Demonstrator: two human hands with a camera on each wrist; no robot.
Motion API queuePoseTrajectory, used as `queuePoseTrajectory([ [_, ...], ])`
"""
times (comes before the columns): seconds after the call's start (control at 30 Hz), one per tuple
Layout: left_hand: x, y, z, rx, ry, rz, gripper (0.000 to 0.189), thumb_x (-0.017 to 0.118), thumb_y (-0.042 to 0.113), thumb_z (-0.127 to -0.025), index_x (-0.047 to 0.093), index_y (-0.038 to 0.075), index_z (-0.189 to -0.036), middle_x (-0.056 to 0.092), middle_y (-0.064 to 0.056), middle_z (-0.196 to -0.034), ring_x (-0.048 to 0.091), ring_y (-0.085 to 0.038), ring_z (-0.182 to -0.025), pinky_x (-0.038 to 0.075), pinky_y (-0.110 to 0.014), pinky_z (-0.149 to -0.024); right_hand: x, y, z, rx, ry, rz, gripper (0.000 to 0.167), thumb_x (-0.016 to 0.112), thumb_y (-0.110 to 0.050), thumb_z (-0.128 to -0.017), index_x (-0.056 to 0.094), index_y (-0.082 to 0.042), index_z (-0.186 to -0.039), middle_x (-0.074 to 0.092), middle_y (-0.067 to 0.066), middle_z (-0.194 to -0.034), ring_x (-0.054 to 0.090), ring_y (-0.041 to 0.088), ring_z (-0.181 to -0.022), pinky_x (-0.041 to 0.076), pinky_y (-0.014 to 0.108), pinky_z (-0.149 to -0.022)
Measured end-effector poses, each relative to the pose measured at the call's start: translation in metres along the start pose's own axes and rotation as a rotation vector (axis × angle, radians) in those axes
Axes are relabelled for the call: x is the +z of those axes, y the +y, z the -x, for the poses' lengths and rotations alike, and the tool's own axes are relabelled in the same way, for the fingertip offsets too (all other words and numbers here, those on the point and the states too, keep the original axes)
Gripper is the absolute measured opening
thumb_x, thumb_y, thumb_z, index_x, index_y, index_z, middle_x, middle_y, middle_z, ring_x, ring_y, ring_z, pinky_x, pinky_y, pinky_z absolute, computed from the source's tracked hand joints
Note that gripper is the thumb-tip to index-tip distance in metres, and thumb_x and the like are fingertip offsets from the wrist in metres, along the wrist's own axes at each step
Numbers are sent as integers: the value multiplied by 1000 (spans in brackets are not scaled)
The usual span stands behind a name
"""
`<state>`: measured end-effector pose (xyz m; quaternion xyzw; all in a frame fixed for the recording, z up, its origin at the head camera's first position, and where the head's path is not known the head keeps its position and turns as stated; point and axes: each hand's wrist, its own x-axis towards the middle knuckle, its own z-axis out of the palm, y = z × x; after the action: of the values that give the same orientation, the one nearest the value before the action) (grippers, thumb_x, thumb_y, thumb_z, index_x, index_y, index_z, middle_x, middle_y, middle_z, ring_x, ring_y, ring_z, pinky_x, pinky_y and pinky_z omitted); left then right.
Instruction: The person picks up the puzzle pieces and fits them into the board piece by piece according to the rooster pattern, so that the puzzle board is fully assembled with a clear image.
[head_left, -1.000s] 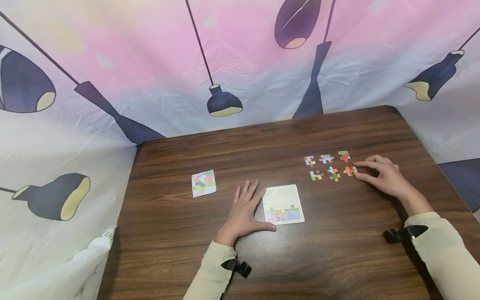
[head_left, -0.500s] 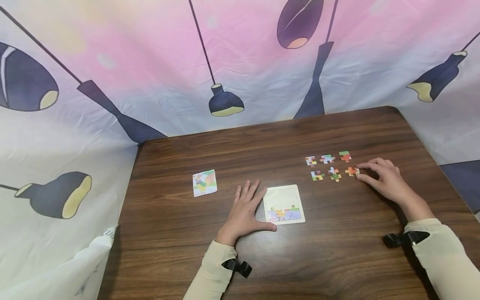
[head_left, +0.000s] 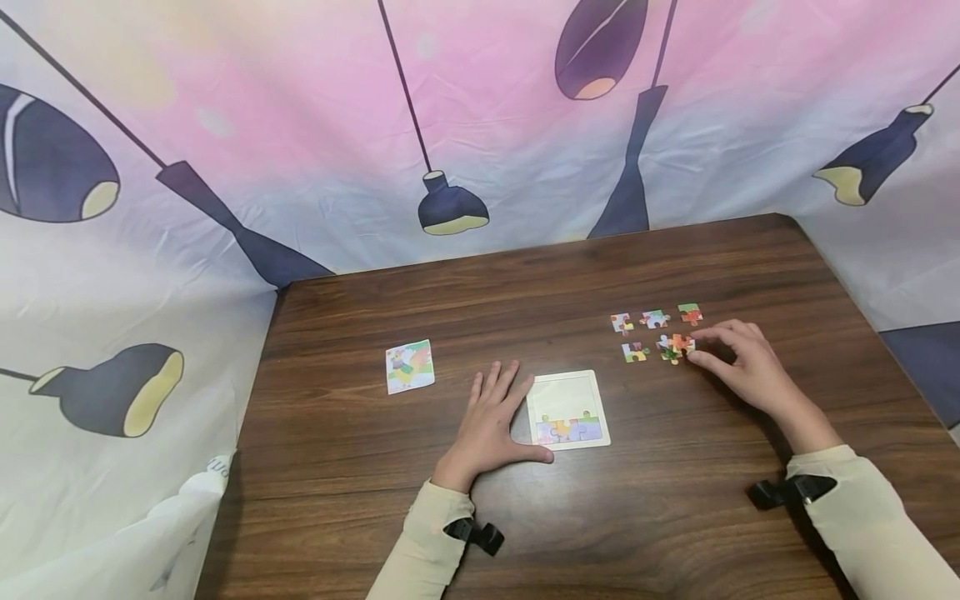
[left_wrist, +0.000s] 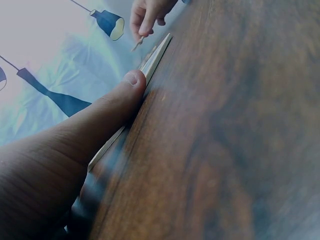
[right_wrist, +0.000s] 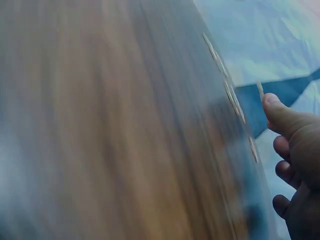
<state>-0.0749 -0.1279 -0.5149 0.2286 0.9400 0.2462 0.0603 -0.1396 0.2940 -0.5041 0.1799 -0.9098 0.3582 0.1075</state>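
Observation:
Pinched between thumb and fingertips of my right hand (head_left: 738, 362) is an orange and red puzzle piece (head_left: 682, 343), lifted off the table; the right wrist view shows it edge-on at the thumb tip. Below it a green and blue puzzle piece (head_left: 668, 353) is partly covered. My left hand (head_left: 487, 425) lies with fingers spread at the left side of the square puzzle tray (head_left: 602, 408), its index finger and thumb touching the frame. Joined pieces (head_left: 573, 430) fill the tray's bottom row; the upper part shows bare pale backing.
Other loose pieces lie beyond the right hand: one red and green (head_left: 690, 313), one light blue (head_left: 655, 319), one mixed (head_left: 622, 323), one green and yellow (head_left: 633, 352). A picture card (head_left: 409, 367) lies left on the wooden table (head_left: 337, 467). A printed curtain (head_left: 330, 150) hangs behind.
My right hand has picked up the orange and red piece from the right end of the near row and moved it left. The left hand keeps its place on the tray.

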Motion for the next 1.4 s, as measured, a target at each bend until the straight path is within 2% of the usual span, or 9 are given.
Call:
queuePoseTrajectory([
  [0.33,0,0,0,-2,0,5,125,89,70,-69,33,18,-168,15,-8,-176,-2,-30,-163,-3,-55,-130,28,-24,-6,-76,-18,-52,30,88,-4,-84,77,-5,-112,66,7,-99,49,24,-101,30,46,-83],
  [0.6,1,-1,0,2,6,11,124,89,70,-69,34,18,-167,16,-9,-176,-1,-30,-163,-1,-56,-130,54,-47,-12,-163,-39,-96,33,91,-3,-79,79,-9,-109,67,3,-101,52,22,-100,28,44,-82],
  [0.67,1,-1,0,1,4,12,124,89,70,-69,33,18,-167,16,-9,-176,-2,-30,-163,-1,-56,-130,59,-52,-13,-170,-65,-109,32,91,-6,-80,79,-10,-110,67,2,-102,52,23,-101,29,47,-83],
  [0.8,1,-1,0,-2,-2,7,125,89,70,-70,32,18,-168,14,-8,-177,-2,-30,-163,-2,-55,-130,67,-62,-12,-169,-111,-120,31,91,-10,-82,79,-13,-111,66,0,-104,53,21,-103,33,58,-97],
  [0.9,0,-1,0,-4,-3,7,125,89,70,-70,32,18,-168,14,-8,-177,-2,-30,-163,-2,-55,-130,72,-68,-11,-192,-131,-111,31,91,-14,-82,79,-15,-111,65,-1,-103,52,19,-100,37,53,-95],
  [0.97,0,0,0,-8,-7,10,125,89,70,-70,32,18,-168,14,-8,-177,-3,-29,-163,-2,-54,-130,74,-71,-9,-216,-143,-102,31,92,-16,-82,79,-16,-111,65,-2,-102,50,17,-98,35,44,-86],
  [1.03,0,0,0,-10,-10,10,125,89,70,-70,32,18,-168,14,-8,-177,-3,-29,-163,-3,-54,-130,76,-75,-7,-236,-156,-98,32,93,-18,-82,80,-16,-110,65,-4,-102,50,17,-99,33,41,-85],
  [1.17,0,0,0,-11,-11,4,124,89,70,-70,32,18,-168,14,-8,-177,-3,-29,-163,-3,-54,-130,79,-80,-3,-256,-188,-102,31,93,-20,-82,80,-17,-110,66,-5,-104,53,16,-104,34,42,-88],
  [1.4,0,0,-1,-11,-10,0,124,89,70,-70,33,19,-168,15,-8,-176,-3,-30,-163,-3,-54,-130,85,-82,0,-294,-224,-103,32,93,-22,-82,79,-17,-110,65,-8,-104,55,11,-100,33,39,-87],
])
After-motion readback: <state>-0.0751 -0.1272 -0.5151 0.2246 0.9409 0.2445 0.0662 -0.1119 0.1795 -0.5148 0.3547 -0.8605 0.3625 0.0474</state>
